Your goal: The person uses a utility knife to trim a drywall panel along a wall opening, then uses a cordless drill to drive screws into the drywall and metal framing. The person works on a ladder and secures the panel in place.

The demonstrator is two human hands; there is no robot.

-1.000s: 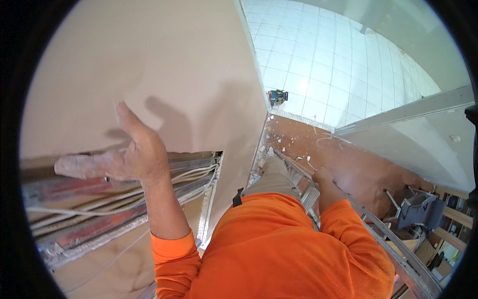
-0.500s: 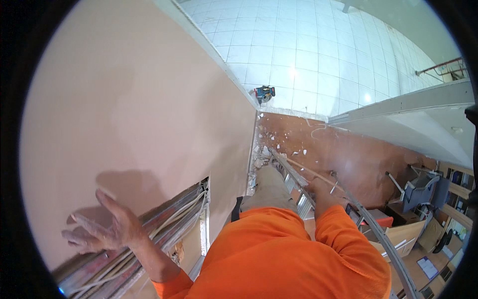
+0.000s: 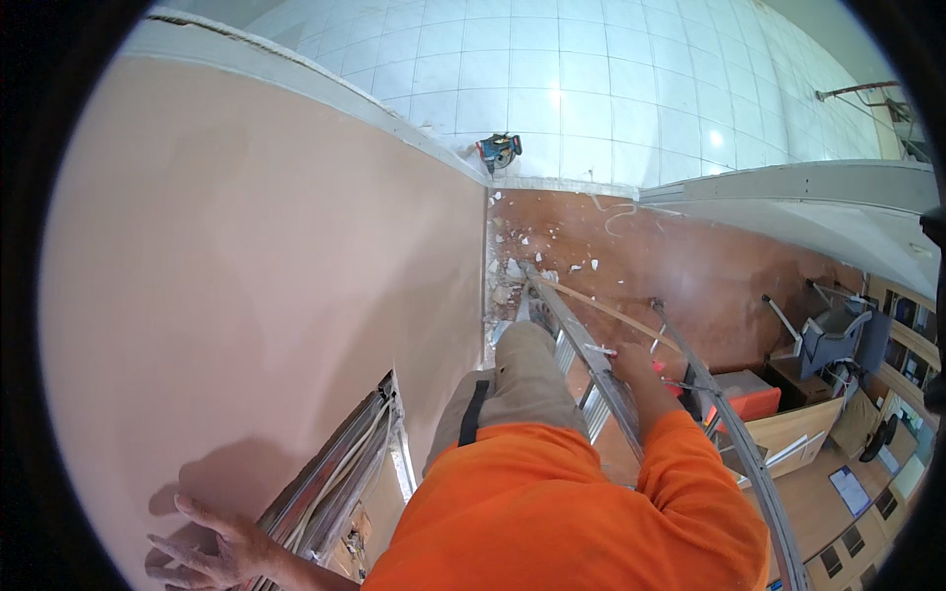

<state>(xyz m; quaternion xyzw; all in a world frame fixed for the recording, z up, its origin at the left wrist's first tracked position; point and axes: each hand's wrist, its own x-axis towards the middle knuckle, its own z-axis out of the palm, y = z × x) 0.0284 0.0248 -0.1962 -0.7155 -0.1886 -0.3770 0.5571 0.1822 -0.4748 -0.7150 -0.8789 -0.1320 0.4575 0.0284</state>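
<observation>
My left hand (image 3: 212, 554), dusty with white powder, has its fingers spread beside the pale pink wall panel (image 3: 266, 266) and casts a shadow on it. Whether it touches the panel is hard to tell. Close by, a rectangular opening in the panel exposes metal framing and pale cables (image 3: 340, 463). At the metal stepladder (image 3: 601, 366), my right hand (image 3: 633, 366) is closed around a slim object with a pale end and a red part (image 3: 601, 350); its kind is unclear. My body leans between the panel and the ladder.
Below, broken white debris (image 3: 505, 281) lies along the wall's foot on the brown floor (image 3: 690, 266). A blue power tool (image 3: 500, 151) rests on white tiles ahead. At right are a grey chair (image 3: 833, 340), a red-and-grey box (image 3: 744, 397) and a wooden desk (image 3: 818, 492).
My left hand has moved down and nearer the picture's lower edge, its fingers still spread. The right hand has turned, and the slim object now points left past the ladder rail. The view has shifted.
</observation>
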